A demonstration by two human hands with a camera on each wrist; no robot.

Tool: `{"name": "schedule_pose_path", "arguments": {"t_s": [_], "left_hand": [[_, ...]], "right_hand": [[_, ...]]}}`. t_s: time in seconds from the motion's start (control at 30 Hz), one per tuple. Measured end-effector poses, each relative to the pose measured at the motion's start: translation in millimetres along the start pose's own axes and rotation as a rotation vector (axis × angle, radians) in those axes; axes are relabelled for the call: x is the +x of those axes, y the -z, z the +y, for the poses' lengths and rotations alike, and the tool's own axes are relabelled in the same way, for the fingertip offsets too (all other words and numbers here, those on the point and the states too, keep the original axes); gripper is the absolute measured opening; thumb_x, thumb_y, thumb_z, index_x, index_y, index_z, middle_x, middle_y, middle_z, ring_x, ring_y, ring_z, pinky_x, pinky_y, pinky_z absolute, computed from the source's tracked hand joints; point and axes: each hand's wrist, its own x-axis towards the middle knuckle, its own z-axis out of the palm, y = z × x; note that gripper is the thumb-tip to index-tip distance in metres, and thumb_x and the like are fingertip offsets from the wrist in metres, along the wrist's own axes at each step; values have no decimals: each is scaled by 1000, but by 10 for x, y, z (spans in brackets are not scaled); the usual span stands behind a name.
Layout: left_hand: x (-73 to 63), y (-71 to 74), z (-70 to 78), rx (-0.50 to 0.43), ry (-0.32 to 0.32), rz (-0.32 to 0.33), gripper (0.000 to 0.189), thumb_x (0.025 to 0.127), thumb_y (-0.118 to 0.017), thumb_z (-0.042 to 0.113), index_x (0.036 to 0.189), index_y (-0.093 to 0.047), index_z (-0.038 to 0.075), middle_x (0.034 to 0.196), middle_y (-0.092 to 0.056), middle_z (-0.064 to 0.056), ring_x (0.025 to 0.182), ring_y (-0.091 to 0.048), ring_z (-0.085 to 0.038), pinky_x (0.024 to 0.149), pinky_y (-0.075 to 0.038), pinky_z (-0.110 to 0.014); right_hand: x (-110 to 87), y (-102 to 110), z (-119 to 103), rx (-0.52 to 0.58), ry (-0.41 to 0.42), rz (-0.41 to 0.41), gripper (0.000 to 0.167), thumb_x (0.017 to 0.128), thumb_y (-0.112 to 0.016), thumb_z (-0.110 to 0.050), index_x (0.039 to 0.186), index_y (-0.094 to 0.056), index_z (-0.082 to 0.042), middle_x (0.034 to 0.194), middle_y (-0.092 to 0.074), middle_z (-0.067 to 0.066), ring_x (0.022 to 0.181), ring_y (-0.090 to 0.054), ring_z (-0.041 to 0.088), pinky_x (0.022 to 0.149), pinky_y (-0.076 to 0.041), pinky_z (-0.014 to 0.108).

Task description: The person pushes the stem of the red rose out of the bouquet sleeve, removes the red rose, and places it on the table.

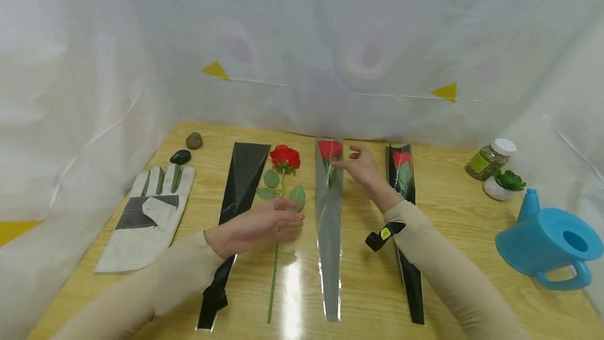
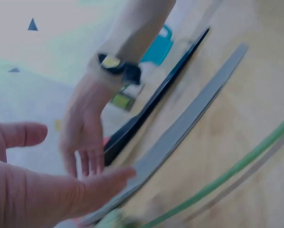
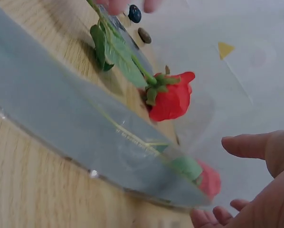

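A loose red rose [image 1: 285, 157] with green leaves lies on the table, its long stem running towards the near edge. Over that stem is my left hand [image 1: 264, 224], fingers loosely extended and holding nothing. To the right, a grey flower sleeve [image 1: 330, 261] with a clear front has a red rose [image 1: 330, 149] inside. My right hand [image 1: 362, 168] is beside its upper end, fingers apart and gripping nothing; whether a fingertip touches the film I cannot tell. A black sleeve [image 1: 250, 167] with no flower visible lies left of the loose rose, partly under my left forearm.
Another black sleeve [image 1: 414, 293] holding a rose [image 1: 402, 158] lies at right, partly behind my right forearm. Farther right are a jar [image 1: 488, 160], a potted succulent [image 1: 505, 185] and a blue watering can [image 1: 542, 240]. A work glove [image 1: 146, 219] and two stones [image 1: 181, 157] lie at left.
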Motion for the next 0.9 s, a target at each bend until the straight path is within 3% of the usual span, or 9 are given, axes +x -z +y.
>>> {"name": "schedule_pose_path", "arguments": {"t_s": [0.2, 0.4, 0.47, 0.57, 0.63, 0.67, 0.73, 0.8, 0.9], "left_hand": [[62, -124, -177, -97, 72, 0, 75, 99, -53, 9, 151, -4, -11, 155, -11, -31, 142, -21, -43, 106, -33, -55], [153, -199, -225, -176, 76, -28, 77, 99, -51, 7, 151, 3, -9, 155, -7, -28, 144, -13, -42, 107, -29, -57], [181, -206, -233, -183, 67, -36, 62, 99, -50, 6, 146, -11, -7, 154, -12, -27, 144, -14, -41, 107, -29, -58], [209, -213, -240, -178, 52, -36, 22, 100, -48, 5, 118, -37, -2, 151, -20, -28, 144, -18, -41, 107, -28, -59], [220, -221, -240, -174, 50, -27, 12, 101, -47, 4, 105, -36, 4, 150, -24, -27, 143, -20, -40, 107, -28, -59], [223, -226, -241, -174, 49, -21, 12, 101, -47, 3, 109, -38, 2, 151, -23, -27, 144, -20, -40, 107, -27, -59], [230, -235, -246, -174, 53, -9, 32, 101, -46, 3, 130, -34, -7, 154, -16, -27, 144, -18, -40, 108, -26, -59], [232, -243, -254, -171, 57, 13, 58, 101, -46, 2, 147, -13, -11, 157, -8, -28, 144, -16, -41, 109, -25, -59], [241, -245, -277, -159, 58, 36, 72, 100, -48, 3, 150, 0, -15, 158, -6, -29, 144, -17, -42, 110, -23, -58]], "right_hand": [[38, -19, 169, 5, -129, -42, 95, 87, -77, -15, 156, -14, 0, 153, -26, 27, 130, -42, 41, 101, -42, 46], [40, -106, 221, -48, -141, -32, 99, 82, -81, -14, 155, -16, 2, 150, -32, 28, 132, -40, 38, 101, -41, 45], [39, -115, 230, -44, -144, -35, 94, 83, -81, -13, 153, -20, 4, 145, -39, 28, 126, -47, 37, 98, -44, 44], [41, -121, 259, -1, -161, -60, 79, 85, -78, -10, 147, -32, 8, 132, -52, 25, 108, -60, 31, 87, -52, 39], [41, -116, 289, 34, -170, -81, 66, 87, -75, -8, 141, -41, 11, 120, -60, 23, 93, -65, 26, 78, -55, 35], [42, -112, 306, 56, -173, -90, 61, 88, -74, -6, 138, -44, 12, 114, -62, 22, 87, -66, 23, 74, -56, 33], [45, -99, 342, 104, -171, -110, 51, 90, -72, -3, 133, -49, 13, 104, -64, 18, 79, -66, 18, 69, -56, 30], [42, -86, 370, 156, -168, -129, 46, 91, -69, -1, 131, -50, 13, 97, -64, 14, 75, -66, 15, 66, -56, 28], [30, -65, 396, 244, -164, -155, 42, 93, -65, 1, 131, -50, 14, 95, -64, 12, 75, -66, 14, 67, -56, 27]]}}
